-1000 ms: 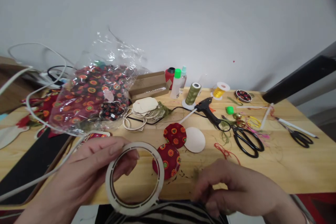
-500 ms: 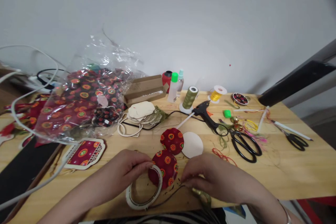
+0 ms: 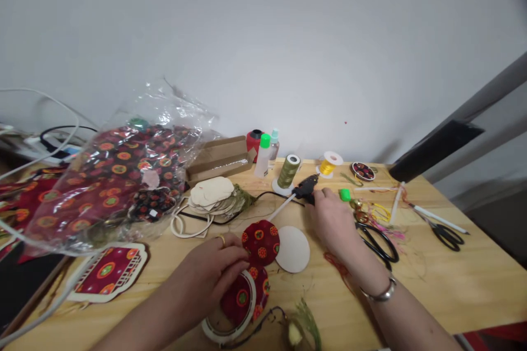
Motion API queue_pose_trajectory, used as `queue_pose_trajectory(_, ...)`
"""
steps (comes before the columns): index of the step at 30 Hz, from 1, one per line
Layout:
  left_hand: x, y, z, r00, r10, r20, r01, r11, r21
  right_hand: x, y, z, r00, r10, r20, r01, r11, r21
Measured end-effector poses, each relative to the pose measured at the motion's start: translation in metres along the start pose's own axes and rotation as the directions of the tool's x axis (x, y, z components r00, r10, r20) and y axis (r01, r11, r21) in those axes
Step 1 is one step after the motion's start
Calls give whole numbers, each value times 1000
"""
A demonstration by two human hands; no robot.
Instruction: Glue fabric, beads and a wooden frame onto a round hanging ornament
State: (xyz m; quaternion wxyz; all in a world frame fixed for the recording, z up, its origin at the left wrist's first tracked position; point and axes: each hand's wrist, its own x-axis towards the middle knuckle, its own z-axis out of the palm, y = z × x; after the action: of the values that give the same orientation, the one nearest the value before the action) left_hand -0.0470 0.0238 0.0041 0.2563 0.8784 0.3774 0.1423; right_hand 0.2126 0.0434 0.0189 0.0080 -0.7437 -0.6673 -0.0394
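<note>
My left hand [image 3: 220,266] is closed with its fingertips on the upper edge of a white ring frame [image 3: 252,299]. The ring stands tilted over a maroon flower-patterned fabric disc [image 3: 263,285], and a dark cord hangs from its lower edge. My right hand [image 3: 334,222] wraps around the handle of a black hot glue gun [image 3: 305,187], mostly hiding the handle. From the gun's back end a white glue stick [image 3: 282,207] sticks out. A second patterned disc [image 3: 261,242] lies beside a plain white disc [image 3: 293,249].
A plastic bag of patterned fabric [image 3: 111,175] covers the left side. Behind stand an open cardboard box [image 3: 222,162], a green thread spool [image 3: 288,171] and a yellow spool [image 3: 328,165]. Black-handled scissors [image 3: 381,244] lie right of my forearm. A green tassel [image 3: 308,321] rests near the front.
My right hand has let go of the dark cord, moved forward and taken hold of the glue gun's handle. My left hand keeps the ring. The view has shifted slightly.
</note>
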Motion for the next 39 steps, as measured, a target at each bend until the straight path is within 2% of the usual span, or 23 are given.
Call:
queue_pose_trajectory(3, 1, -3, 8, 987, 131, -88, -122, 988, 98, 7, 9, 0, 999, 38, 22, -37, 999, -30)
queue_pose_trajectory(6, 2, -7, 19, 975, 215, -64, -199, 960, 198, 11, 13, 0, 999, 14, 52, -12, 999, -32)
queue_pose_trajectory(11, 3, -13, 28, 984, 175, -34, -162, 959, 234, 16, 25, -2, 998, -23, 66, 24, 999, -22)
queue_pose_trajectory(18, 0, -14, 24, 982, 169, -82, -152, 971, 183, 23, 58, -5, 991, -126, 49, 123, 990, 65)
queue_pose_trajectory(23, 0, -11, 21, 987, 149, -66, -139, 980, 144, 21, 75, 1, 980, -200, 10, 198, 974, 112)
queue_pose_trajectory(26, -1, -12, 17, 982, 138, -133, -124, 986, 107, 16, 77, 0, 983, -179, -31, 182, 977, 113)
queue_pose_trajectory(29, -1, -19, 9, 959, 81, -272, -49, 991, 123, 3, 63, -6, 979, -166, -119, 181, 975, 130)
queue_pose_trajectory(32, -1, -27, -4, 927, -54, -371, 153, 958, 244, -17, 31, -12, 932, -311, -183, 351, 900, 259)
queue_pose_trajectory(36, 4, -26, -23, 881, -288, -375, 443, 781, 440, -40, -16, -12, 882, -468, -48, 451, 813, 367)
queue_pose_trajectory(39, 11, -22, -32, 850, -396, -346, 526, 658, 539, -48, -37, -6, 860, -511, -5, 472, 789, 393)
